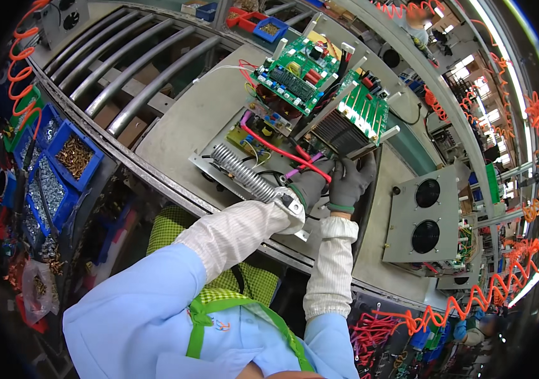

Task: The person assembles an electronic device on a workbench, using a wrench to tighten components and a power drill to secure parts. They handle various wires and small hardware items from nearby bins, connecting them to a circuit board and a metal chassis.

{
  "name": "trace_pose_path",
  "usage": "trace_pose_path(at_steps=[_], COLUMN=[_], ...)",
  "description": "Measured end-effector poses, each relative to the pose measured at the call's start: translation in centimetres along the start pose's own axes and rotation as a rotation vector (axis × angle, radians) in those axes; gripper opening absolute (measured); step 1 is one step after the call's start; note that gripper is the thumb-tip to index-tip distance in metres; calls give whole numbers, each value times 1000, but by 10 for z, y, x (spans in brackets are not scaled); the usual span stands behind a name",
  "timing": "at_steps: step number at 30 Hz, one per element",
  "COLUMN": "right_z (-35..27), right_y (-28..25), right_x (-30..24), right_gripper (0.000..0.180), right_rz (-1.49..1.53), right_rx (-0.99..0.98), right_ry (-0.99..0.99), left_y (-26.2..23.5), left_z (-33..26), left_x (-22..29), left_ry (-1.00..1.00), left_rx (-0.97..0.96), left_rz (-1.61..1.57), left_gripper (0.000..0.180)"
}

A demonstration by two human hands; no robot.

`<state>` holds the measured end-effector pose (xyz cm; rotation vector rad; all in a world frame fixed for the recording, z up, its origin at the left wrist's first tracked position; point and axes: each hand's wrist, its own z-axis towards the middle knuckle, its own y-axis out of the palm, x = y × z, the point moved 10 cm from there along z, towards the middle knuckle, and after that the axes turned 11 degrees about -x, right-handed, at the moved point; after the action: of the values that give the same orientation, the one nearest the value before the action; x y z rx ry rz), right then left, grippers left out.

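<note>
My left hand (310,187), in a grey glove, is closed beside a thick red cable (282,150) at the near side of an electronic assembly. Its fingertips are partly hidden. Next to it, my right hand (349,183), also gloved, has its fingers bent at the assembly's lower right corner; what they grip is hidden. The assembly carries green circuit boards (298,74) and a finned heat sink (342,129) on a metal base plate (215,170). Purple sleeves cover the cable ends. A grey coiled spring (244,174) with a metal fitting (290,202) crosses over my left wrist.
Metal rollers (149,79) run along the far left. Blue bins (77,155) of screws stand at the left. A grey panel with two black fans (426,218) is on the bench to the right. Orange coiled air hoses (446,316) hang around.
</note>
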<state>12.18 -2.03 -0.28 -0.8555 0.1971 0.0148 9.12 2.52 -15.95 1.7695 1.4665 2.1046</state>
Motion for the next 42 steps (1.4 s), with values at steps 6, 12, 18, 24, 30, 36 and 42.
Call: trace_pose_path(at_steps=[6, 12, 18, 24, 30, 36, 42], right_z=[-8, -7, -35, -41, -44, -31, -16], right_y=[1, -15, -23, 23, 44, 23, -3], right_x=[6, 10, 17, 9, 20, 27, 38], right_gripper=[13, 16, 14, 19, 17, 13, 12], right_rz=[4, 102, 275, 174, 3, 75, 606], right_rx=[-49, 96, -170, -367, -626, -466, -187], right_ry=[-18, 54, 109, 61, 241, 189, 281], left_y=[7, 6, 28, -27, -3, 13, 1], left_z=[-1, 5, -31, 32, -6, -9, -4], left_x=[7, 12, 55, -32, 11, 1, -2], left_ry=[102, 153, 302, 82, 182, 38, -37], left_rx=[-80, -108, -63, -168, 19, -28, 100], left_rz=[135, -117, 684, -138, 50, -603, -481], left_gripper=[18, 22, 38, 21, 25, 19, 15])
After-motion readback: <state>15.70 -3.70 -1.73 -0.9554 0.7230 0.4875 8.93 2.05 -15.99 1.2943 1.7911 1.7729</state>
